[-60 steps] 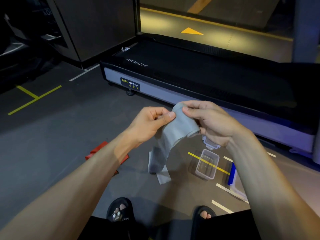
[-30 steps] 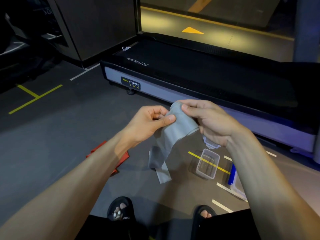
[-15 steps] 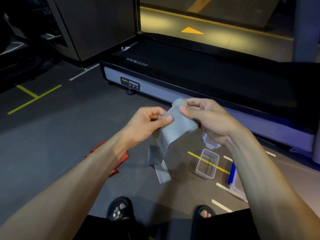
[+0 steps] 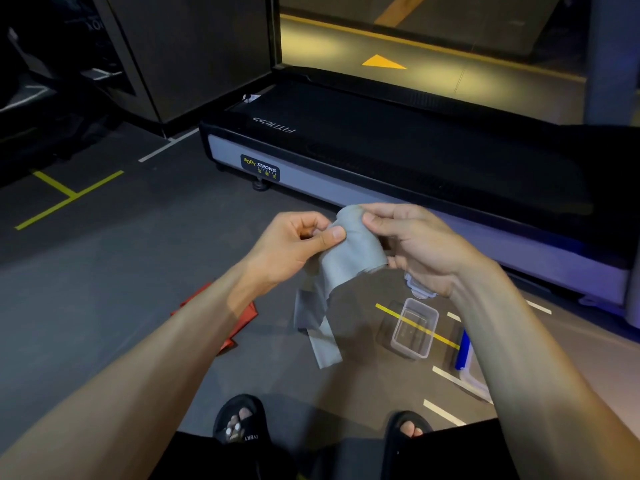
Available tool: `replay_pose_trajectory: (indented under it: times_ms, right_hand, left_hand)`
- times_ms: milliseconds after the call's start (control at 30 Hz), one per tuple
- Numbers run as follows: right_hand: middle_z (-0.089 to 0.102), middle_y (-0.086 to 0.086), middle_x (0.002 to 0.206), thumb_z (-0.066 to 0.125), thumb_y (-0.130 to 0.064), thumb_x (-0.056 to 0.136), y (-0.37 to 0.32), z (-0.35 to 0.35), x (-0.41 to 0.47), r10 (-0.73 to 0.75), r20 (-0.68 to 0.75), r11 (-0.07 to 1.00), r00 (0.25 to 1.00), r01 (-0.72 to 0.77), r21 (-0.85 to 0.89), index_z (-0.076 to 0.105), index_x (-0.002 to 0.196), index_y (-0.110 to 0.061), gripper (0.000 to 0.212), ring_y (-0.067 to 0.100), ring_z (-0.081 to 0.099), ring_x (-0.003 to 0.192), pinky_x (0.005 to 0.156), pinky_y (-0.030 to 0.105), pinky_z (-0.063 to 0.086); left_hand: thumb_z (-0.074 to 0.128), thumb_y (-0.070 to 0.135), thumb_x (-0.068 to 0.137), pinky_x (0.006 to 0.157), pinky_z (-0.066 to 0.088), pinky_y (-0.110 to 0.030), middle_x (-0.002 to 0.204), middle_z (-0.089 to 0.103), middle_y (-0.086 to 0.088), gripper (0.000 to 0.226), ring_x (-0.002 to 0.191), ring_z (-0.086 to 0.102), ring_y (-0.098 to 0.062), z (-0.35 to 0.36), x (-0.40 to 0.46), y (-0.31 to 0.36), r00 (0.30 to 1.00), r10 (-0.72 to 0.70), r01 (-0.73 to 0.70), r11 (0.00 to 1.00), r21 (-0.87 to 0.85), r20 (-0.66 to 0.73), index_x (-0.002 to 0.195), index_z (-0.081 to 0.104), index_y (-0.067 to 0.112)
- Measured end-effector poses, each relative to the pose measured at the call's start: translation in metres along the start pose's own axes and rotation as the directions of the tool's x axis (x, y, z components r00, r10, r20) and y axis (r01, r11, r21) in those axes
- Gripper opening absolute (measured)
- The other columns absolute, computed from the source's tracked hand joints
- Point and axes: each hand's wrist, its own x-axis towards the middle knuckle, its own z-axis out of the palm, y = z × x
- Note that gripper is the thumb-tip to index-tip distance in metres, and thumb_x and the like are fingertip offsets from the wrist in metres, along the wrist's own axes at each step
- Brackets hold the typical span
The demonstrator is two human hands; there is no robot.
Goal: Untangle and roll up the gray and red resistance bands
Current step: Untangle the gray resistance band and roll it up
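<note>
Red band [image 4: 221, 317] partly behind the left forearm; blue-edged bin [image 4: 465, 355] and small lid [image 4: 420, 289] behind the right.

Dim overall; warm yellow glow at top; blue tint at right; edges bowed, perhaps slightly soft.

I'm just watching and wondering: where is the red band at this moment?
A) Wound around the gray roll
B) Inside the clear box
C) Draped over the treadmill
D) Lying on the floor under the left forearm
D: the red band lies on the floor, partly hidden by the left forearm, while both hands work only the gray band.
</note>
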Motion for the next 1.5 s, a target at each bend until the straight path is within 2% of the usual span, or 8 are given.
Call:
replay_pose_trajectory:
  times_ms: [133, 267, 633, 900, 967, 1067, 1200, 1500]
  right_hand:
    - [0.077, 0.012, 0.113, 0.063, -0.029, 0.101, 0.005, 0.001, 0.002, -0.017, -0.029, 0.990, 0.999, 0.013, -0.140, 0.073, 0.119, -0.016, 0.025, 0.022, 0.071, 0.099, 0.088, 0.041, 0.052]
    - [0.078, 0.011, 0.111, 0.075, -0.017, 0.092, 0.007, 0.004, 0.003, -0.049, -0.042, 0.995, 0.998, 0.046, -0.089, 0.069, 0.121, -0.008, 0.031, 0.027, 0.074, 0.108, 0.100, 0.041, 0.056]
    - [0.073, 0.020, 0.122, 0.061, -0.019, 0.100, 0.001, -0.001, 0.002, 0.032, 0.056, 0.999, 0.998, -0.033, 0.023, 0.070, 0.124, -0.003, 0.030, 0.029, 0.069, 0.117, 0.105, 0.045, 0.050]
    - [0.076, 0.009, 0.114, 0.059, -0.023, 0.103, 0.007, 0.006, 0.005, 0.053, -0.035, 0.999, 0.998, -0.053, 0.001, 0.071, 0.125, -0.015, 0.026, 0.021, 0.069, 0.100, 0.084, 0.040, 0.055]
    - [0.076, 0.010, 0.112, 0.066, -0.029, 0.098, 0.009, 0.007, 0.004, 0.044, -0.016, 0.997, 0.999, -0.045, -0.062, 0.073, 0.120, -0.016, 0.027, 0.022, 0.068, 0.098, 0.078, 0.039, 0.050]
    - [0.077, 0.012, 0.114, 0.078, -0.024, 0.085, 0.012, 0.011, 0.002, 0.016, 0.011, 0.998, 1.000, -0.015, -0.060, 0.071, 0.120, -0.008, 0.039, 0.029, 0.072, 0.110, 0.093, 0.052, 0.053]
    - [0.076, 0.014, 0.114, 0.080, -0.023, 0.073, 0.009, 0.006, 0.005, -0.007, -0.008, 1.000, 1.000, 0.007, 0.001, 0.068, 0.121, -0.006, 0.052, 0.033, 0.070, 0.114, 0.099, 0.045, 0.054]
    - [0.073, 0.016, 0.122, 0.062, -0.013, 0.099, 0.002, 0.001, 0.001, 0.001, 0.067, 0.999, 0.998, -0.003, 0.037, 0.068, 0.129, -0.009, 0.031, 0.023, 0.071, 0.107, 0.095, 0.036, 0.055]
  left_hand:
    - [0.074, 0.026, 0.089, 0.062, 0.046, -0.022, 0.075, 0.067, -0.009, 0.022, 0.067, 0.058, -0.013, 0.004, 0.000, 0.003, 0.999, 0.035, -0.034, 0.998, 0.060, -0.021, 0.082, 0.070, 0.006]
    - [0.071, 0.020, 0.093, 0.061, 0.047, -0.020, 0.076, 0.068, -0.010, 0.020, 0.068, 0.060, -0.012, 0.006, -0.001, 0.003, 0.999, 0.039, -0.038, 0.996, 0.086, -0.010, 0.085, 0.070, 0.002]
    - [0.072, 0.035, 0.082, 0.062, 0.048, -0.020, 0.076, 0.068, -0.009, 0.025, 0.066, 0.059, -0.011, -0.002, -0.001, 0.003, 1.000, 0.002, -0.003, 0.998, 0.064, 0.011, 0.084, 0.069, 0.010]
    - [0.076, 0.040, 0.079, 0.059, 0.044, -0.020, 0.073, 0.064, -0.009, 0.031, 0.065, 0.055, -0.013, -0.002, 0.001, -0.001, 0.998, 0.027, -0.022, 0.996, 0.090, -0.055, 0.076, 0.070, 0.009]
    - [0.076, 0.038, 0.078, 0.057, 0.045, -0.017, 0.069, 0.065, -0.005, 0.033, 0.060, 0.056, -0.007, 0.000, 0.001, 0.000, 0.997, 0.038, -0.032, 0.996, 0.089, -0.063, 0.075, 0.069, 0.007]
    - [0.073, 0.040, 0.079, 0.054, 0.041, -0.015, 0.067, 0.060, -0.008, 0.031, 0.056, 0.050, -0.003, 0.003, 0.001, 0.000, 0.996, 0.062, -0.054, 0.992, 0.112, -0.068, 0.071, 0.066, 0.011]
    - [0.071, 0.038, 0.084, 0.060, 0.045, -0.022, 0.075, 0.065, -0.012, 0.026, 0.067, 0.056, -0.015, 0.000, 0.001, 0.000, 0.999, 0.044, -0.043, 0.998, 0.050, -0.020, 0.079, 0.069, 0.012]
    - [0.075, 0.040, 0.084, 0.068, 0.047, -0.033, 0.082, 0.069, -0.015, 0.030, 0.074, 0.059, -0.022, -0.006, 0.002, -0.002, 0.999, 0.046, -0.045, 0.998, 0.045, -0.023, 0.084, 0.072, 0.010]
